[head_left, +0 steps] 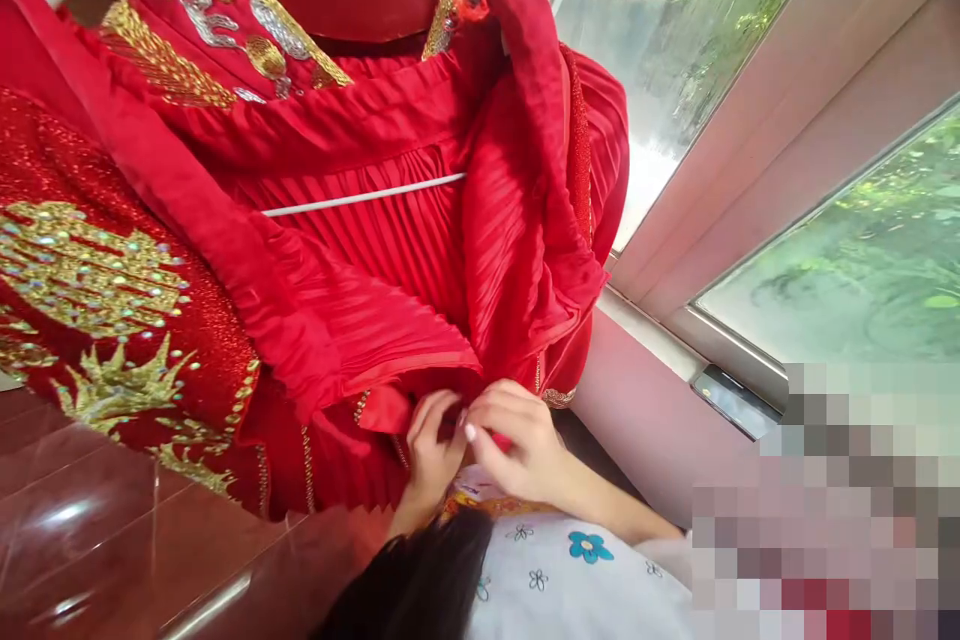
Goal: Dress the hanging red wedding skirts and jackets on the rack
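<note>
With left hand (435, 445) and right hand (517, 435) together, lower centre, pinching and seemingly adjusting red garment (360, 295); next, hold steadily.

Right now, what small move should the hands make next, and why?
Perhaps ease the right hand slightly away from the left hand: they crowd together at the red garment, partly hiding what lies between them.

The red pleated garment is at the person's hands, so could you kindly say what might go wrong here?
The beaded trim near the left hand might snag if brushed. Dark hair near the right hand could fall across the work. A tug on the red pleated garment might shift it on the white hanger rod.
</note>
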Available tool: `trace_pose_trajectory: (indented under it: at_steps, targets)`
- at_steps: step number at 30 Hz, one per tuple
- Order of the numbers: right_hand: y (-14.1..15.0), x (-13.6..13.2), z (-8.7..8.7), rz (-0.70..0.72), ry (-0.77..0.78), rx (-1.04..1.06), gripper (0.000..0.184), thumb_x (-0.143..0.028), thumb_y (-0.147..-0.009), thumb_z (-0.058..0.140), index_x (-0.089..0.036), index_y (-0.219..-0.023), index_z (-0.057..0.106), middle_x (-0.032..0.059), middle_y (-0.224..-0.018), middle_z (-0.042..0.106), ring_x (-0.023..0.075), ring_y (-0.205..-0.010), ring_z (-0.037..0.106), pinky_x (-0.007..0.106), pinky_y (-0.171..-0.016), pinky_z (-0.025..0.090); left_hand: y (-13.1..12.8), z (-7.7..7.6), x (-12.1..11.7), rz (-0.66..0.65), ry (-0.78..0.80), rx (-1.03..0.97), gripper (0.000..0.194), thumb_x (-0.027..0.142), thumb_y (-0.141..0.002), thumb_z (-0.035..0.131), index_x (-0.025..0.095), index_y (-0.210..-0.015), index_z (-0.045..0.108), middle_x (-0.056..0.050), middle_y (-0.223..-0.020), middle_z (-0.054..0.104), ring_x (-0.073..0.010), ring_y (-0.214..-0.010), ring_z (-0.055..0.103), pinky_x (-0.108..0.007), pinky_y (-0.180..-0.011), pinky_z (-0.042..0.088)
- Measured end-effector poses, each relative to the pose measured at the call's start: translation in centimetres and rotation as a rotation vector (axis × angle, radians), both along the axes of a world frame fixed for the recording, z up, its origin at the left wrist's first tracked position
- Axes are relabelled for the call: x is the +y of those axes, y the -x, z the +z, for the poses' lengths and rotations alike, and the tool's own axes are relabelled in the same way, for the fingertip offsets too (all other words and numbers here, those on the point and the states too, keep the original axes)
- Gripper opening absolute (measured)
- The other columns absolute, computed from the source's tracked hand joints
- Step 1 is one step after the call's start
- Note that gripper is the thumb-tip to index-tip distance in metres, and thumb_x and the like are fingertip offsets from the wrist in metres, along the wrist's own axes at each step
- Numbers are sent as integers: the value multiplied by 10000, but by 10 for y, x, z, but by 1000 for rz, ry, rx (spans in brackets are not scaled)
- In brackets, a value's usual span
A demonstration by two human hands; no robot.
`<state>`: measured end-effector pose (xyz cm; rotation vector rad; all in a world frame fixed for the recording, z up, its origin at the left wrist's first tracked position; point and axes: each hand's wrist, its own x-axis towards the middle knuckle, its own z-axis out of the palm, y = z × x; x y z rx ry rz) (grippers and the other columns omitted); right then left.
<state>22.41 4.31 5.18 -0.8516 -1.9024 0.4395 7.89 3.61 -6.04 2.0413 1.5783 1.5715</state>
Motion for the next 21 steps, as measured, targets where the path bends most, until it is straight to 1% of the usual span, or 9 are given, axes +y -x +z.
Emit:
trace_pose_trajectory:
  at_steps: [1,3,4,6,7,9,12,16,21]
  targets:
    - [-1,-4,-19,-21,82,16,274,-244,-911,459,-164,-716,635,16,-663,627,93,-616,582,204,-603,495,1,-3,7,8,29,14,252,361,-852,550,152,-976,618,-85,-906,667,-180,-822,644,-305,-735,538]
    - [-7,-6,-44,-147,281,-1,235,-222,-908,452,-147,-788,639,24,-717,642,97,-627,579,208,-596,469,3,-6,21,24,89,61,387,396,-813,604,134,-1097,575,-125,-992,661,-210,-861,652,-327,-743,551]
    - [-10,-5,-52,-231,351,-27,209,-225,-904,459,-144,-847,644,33,-772,653,104,-649,583,216,-610,466,2,-8,26,33,120,76,444,415,-795,622,124,-1124,561,-144,-1013,658,-229,-876,655,-347,-757,555]
    - [-15,-3,-61,-337,411,-78,216,-246,-902,461,-140,-983,630,62,-912,659,134,-747,600,245,-679,474,-5,-9,35,46,160,76,472,420,-783,630,108,-1129,555,-172,-1039,652,-264,-936,651,-385,-803,551]
    - [-15,-2,-64,-367,419,-84,235,-258,-906,454,-138,-1028,614,74,-964,651,149,-799,602,259,-718,476,-11,-9,37,50,161,60,445,407,-786,626,106,-1108,564,-178,-1040,652,-274,-959,646,-395,-817,547]
    - [-14,0,-67,-383,414,-77,247,-282,-913,452,-135,-1050,595,86,-997,637,167,-865,597,275,-765,471,-24,-9,38,37,155,24,329,360,-811,594,117,-1033,589,-158,-977,669,-258,-923,654,-370,-786,550]
    - [-8,5,-71,-353,405,-65,224,-294,-915,464,-139,-985,610,72,-923,644,166,-834,601,267,-746,464,-37,-8,33,9,148,-20,161,280,-845,521,140,-854,599,-100,-783,676,-200,-727,655,-290,-644,536]
    - [-2,10,-74,-336,404,-70,216,-302,-904,494,-149,-852,637,52,-800,648,155,-718,595,257,-677,444,-32,-2,26,-6,144,-57,157,241,-839,491,146,-751,579,-80,-700,661,-176,-641,628,-262,-597,506]
    - [0,9,-73,-313,369,-35,225,-282,-903,470,-160,-833,646,57,-795,649,157,-734,593,260,-696,449,-19,10,23,-102,162,-67,136,238,-813,526,148,-748,605,-49,-681,654,-154,-633,622,-241,-638,514]
